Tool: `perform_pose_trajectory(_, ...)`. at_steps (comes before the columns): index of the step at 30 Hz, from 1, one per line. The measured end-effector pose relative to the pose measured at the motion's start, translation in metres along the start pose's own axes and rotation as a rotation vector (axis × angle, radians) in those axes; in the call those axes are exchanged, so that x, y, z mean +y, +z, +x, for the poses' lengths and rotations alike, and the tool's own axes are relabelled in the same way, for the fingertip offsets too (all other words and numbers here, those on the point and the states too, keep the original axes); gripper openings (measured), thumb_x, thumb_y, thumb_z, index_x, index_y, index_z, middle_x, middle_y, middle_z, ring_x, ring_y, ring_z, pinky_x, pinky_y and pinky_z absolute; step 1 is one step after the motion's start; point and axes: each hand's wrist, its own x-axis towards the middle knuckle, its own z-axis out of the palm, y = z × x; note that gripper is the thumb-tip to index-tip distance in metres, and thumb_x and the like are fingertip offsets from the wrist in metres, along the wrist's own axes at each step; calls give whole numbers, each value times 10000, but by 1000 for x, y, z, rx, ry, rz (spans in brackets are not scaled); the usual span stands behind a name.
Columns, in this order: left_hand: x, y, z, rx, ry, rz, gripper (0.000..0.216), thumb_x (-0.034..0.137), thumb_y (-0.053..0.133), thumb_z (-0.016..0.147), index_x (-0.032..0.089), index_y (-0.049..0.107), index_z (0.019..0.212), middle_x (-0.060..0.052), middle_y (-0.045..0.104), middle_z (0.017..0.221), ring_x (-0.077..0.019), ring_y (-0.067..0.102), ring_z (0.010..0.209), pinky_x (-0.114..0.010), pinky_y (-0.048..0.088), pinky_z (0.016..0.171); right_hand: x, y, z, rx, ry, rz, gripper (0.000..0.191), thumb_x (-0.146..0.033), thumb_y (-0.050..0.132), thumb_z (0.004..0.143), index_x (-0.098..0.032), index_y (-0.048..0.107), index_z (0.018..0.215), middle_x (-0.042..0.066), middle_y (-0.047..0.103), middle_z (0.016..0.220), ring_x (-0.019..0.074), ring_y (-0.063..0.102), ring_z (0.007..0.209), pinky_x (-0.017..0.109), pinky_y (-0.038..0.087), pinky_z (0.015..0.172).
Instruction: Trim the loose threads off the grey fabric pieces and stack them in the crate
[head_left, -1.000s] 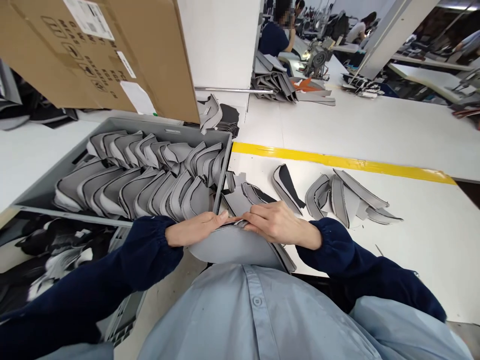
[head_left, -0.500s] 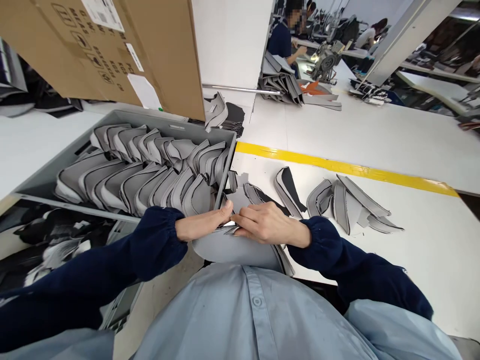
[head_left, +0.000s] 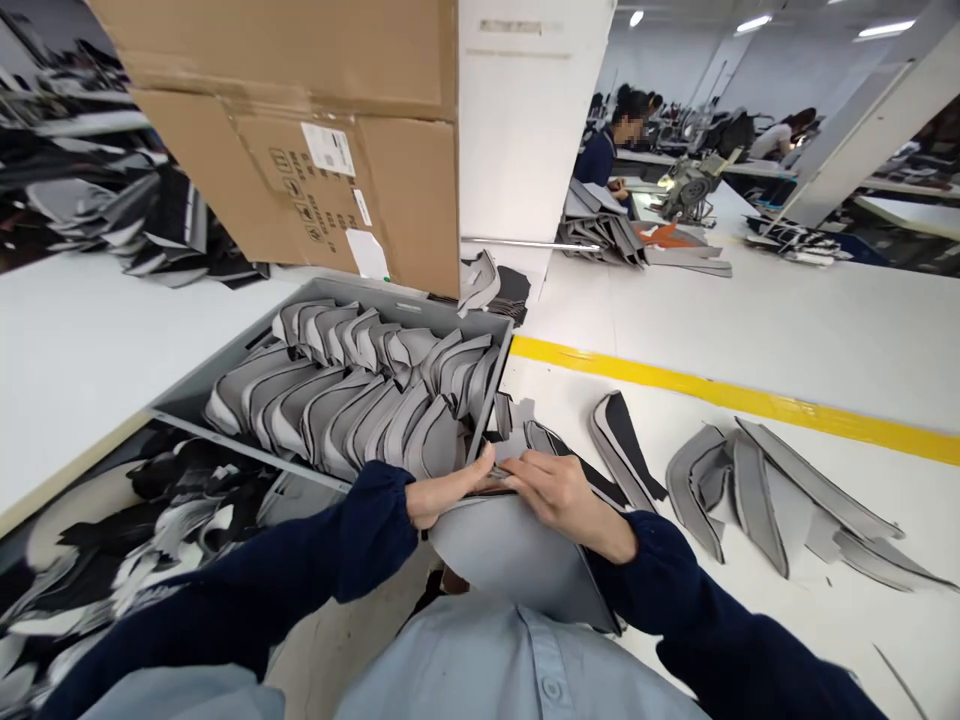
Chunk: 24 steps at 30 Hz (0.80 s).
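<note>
Close to my body I hold a curved grey fabric panel (head_left: 517,560) with a dark edge, its broad face toward me. My left hand (head_left: 448,494) is closed on its upper edge at the left, thumb on top. Just to the right, my right hand (head_left: 564,496) pinches the same edge, fingers bent over it. The fingertips of both hands nearly meet. What lies right under them is partly hidden. Beyond my left hand is a grey plastic crate (head_left: 240,435) holding two rows of similar curved grey panels (head_left: 367,415).
Loose grey and black pieces (head_left: 757,490) lie on the white table to the right, below a yellow tape strip (head_left: 735,395). A cardboard box (head_left: 300,190) stands behind the crate. Black and white scraps (head_left: 150,540) fill the lower left. A co-worker (head_left: 604,160) sits near a sewing machine (head_left: 686,190).
The camera has tilted up and turned left, so the scene sits lower and farther right. Both hands still grip the panel's edge; more of the panel's face shows.
</note>
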Motion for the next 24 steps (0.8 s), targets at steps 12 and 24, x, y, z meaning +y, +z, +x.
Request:
perform_pose_trajectory(12,32,-158,46,823,365,-185,351,237,517,849,124,542,1180,-87,680,925,-151,631,714,-231,490,613,93,37,-111,-306,745,-4,433,-460,335,913,-192,605,1119,110,640,1064,236,661,881,342,546,705)
perform_pose_trajectory(24,54,-256,110,1156,149,439,658,338,655,750,112,410,1318,-211,481,1269,-379,442,1186,-516,364,940,87,38,-140,-249,872,-8,412,-505,338,906,-233,638,982,88,671,986,241,672,854,355,561,690)
